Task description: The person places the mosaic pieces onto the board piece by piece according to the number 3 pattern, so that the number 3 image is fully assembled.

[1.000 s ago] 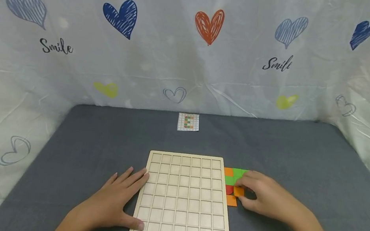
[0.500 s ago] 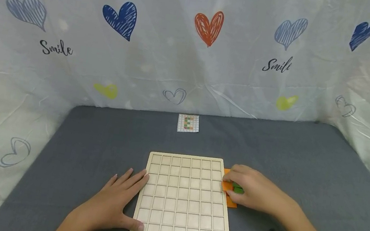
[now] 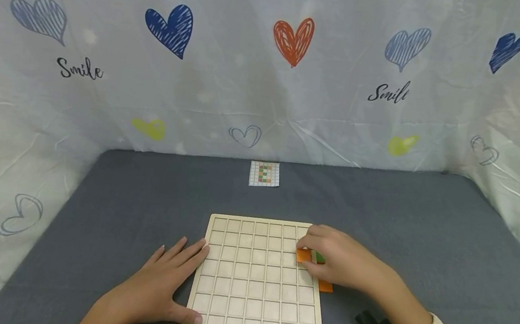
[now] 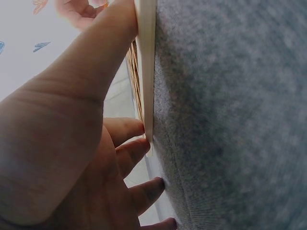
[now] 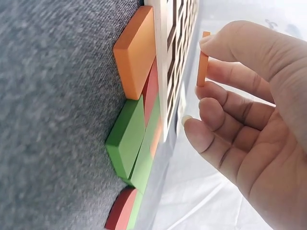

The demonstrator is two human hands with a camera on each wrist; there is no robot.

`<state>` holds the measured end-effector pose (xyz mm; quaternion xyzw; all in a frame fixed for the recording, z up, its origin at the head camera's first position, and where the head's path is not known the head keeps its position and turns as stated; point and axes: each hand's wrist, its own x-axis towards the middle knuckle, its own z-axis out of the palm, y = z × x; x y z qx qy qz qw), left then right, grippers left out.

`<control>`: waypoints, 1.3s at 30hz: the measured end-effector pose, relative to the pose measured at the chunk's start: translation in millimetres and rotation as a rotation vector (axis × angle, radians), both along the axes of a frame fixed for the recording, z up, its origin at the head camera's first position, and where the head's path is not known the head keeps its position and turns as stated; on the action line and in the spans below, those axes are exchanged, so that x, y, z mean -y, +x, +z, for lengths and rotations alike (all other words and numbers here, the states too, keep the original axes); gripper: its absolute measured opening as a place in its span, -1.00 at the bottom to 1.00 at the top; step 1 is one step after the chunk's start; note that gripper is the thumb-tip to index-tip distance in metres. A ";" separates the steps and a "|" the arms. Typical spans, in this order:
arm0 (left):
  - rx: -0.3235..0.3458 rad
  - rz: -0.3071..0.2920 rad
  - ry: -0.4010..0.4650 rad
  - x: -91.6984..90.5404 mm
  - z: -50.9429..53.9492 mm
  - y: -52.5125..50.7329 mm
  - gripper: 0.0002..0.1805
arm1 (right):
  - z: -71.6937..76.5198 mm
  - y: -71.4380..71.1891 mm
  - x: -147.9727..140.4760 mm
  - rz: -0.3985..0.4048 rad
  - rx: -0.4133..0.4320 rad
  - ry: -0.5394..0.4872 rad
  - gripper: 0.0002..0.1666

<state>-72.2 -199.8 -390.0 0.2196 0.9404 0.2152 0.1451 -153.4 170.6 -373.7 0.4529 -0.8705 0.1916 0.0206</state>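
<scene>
Apparently steadying, left hand [image 3: 159, 286] spread against board [image 3: 255, 287], short of far edge of worktop [image 3: 160, 186]; right hand [image 3: 342, 258] pinches orange tile [image 3: 303, 256] by opposite edges, likely leaving faces free.

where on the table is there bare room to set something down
Free: the gray table left of the left hand, between the board and the grid card, and right of the right forearm. Crowded: the board's right edge, where loose tiles lie and the right hand holds an orange tile.
</scene>
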 end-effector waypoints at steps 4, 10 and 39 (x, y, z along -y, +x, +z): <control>0.000 -0.003 -0.001 0.1 -0.3 -0.5 0.32 | -0.5 -3.9 3.6 0.012 0.004 0.002 -0.80; 0.014 0.000 -0.010 0.3 -1.0 -1.5 0.32 | -0.5 -10.4 11.6 0.028 -0.011 0.021 -0.85; 0.002 -0.006 0.020 2.9 -3.6 0.6 0.30 | 4.0 -27.5 51.3 0.062 0.023 0.113 -0.90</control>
